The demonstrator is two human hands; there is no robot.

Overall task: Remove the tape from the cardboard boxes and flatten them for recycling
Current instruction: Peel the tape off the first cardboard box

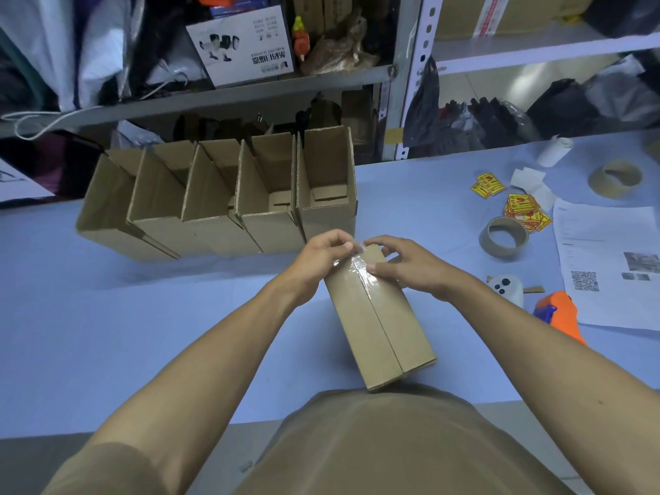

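— Where's the box he's working on?

— The closed cardboard box [378,316] lies flat on the blue bench [143,316], right in front of the person, its near end close to the bench's front edge. Clear tape [362,267] runs along the centre seam at the far end only; the nearer stretch of seam looks bare.

— And the hands?

— The left hand [321,259] pinches the lifted tape end between thumb and fingertips. The right hand [403,264] has its grip curled over the far end of the box, thumb pressing down beside the tape.

— So which step?

— Peeling, I'd judge, nearly at the end of this strip. The next move calls for a steady pull away over the far end while the right hand pins the box (thin tape tears if jerked). Flattening comes after.

— Room to move?

— Five open boxes [221,205] stand just beyond the hands, so a pull straight ahead is cramped. To the left the bench is bare; to the right lie tape cores [503,237], stickers [525,210] and an orange tape dispenser [560,312].
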